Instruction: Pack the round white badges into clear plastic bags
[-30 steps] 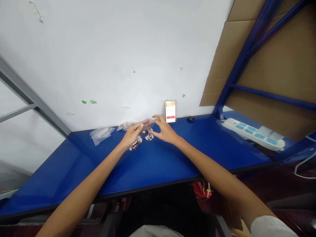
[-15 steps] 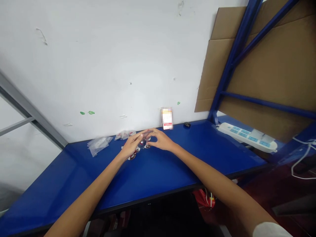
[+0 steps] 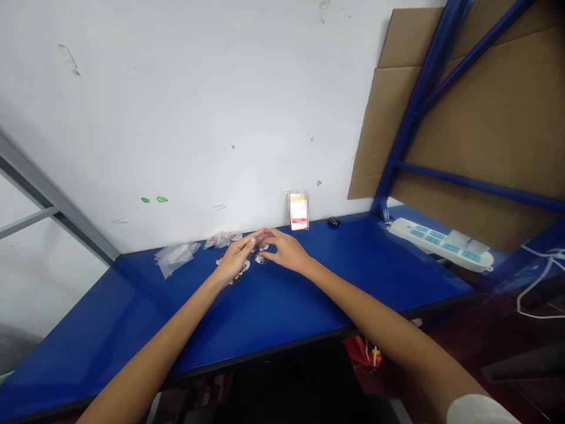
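Observation:
Over the far middle of the blue table, my left hand (image 3: 237, 254) and my right hand (image 3: 285, 248) meet at the fingertips. Their fingers are curled toward each other, and whatever is pinched between them is mostly hidden and too small to make out. Several small round badges (image 3: 237, 279) with white and dark faces lie under and around the hands. One badge (image 3: 262, 258) shows just below my right fingers. Beyond my left hand, small clear packets (image 3: 218, 239) with round red-and-white pieces in them lie against the wall.
Clear plastic bags (image 3: 175, 258) lie at the left by the wall. A blurred upright card or screen (image 3: 299, 211) leans on the wall, with a small black object (image 3: 334, 221) to its right. A white power strip (image 3: 441, 244) lies at the right beside the blue metal frame (image 3: 399, 141).
My hands have drawn slightly closer together. The dark round piece seen between them before is now mostly covered by the fingers. The view has shifted a little.

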The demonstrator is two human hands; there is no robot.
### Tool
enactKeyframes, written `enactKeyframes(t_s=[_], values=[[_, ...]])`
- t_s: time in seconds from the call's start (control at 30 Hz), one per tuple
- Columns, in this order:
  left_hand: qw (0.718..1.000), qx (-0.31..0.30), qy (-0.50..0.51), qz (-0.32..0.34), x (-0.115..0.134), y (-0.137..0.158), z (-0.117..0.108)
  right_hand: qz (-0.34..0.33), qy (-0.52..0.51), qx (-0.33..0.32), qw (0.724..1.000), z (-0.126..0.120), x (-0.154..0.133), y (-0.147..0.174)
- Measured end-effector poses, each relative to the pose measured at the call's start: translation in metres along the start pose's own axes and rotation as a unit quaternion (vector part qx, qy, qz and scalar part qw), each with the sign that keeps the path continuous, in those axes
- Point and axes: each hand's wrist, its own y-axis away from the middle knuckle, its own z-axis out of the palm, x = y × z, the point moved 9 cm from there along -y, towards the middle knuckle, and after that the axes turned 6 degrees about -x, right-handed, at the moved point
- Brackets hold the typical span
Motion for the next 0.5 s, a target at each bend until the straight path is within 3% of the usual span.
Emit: enactKeyframes(t_s=[0.23, 0.4, 0.5], values=[[0.999, -0.028, -0.045, 0.005, -0.004, -0.001, 0.007, 0.025, 0.050, 0.010, 0.998, -0.020, 0.009, -0.001], [0.971, 0.007, -0.240, 0.018, -0.015, 0.000, -0.004, 0.094, 0.109, 0.070, 0.987, -0.048, 0.036, 0.001], [0.945, -0.020, -0.323, 0.042, -0.021, 0.000, 0.000, 0.106, 0.150, 0.049, 0.982, -0.045, 0.043, 0.001]])
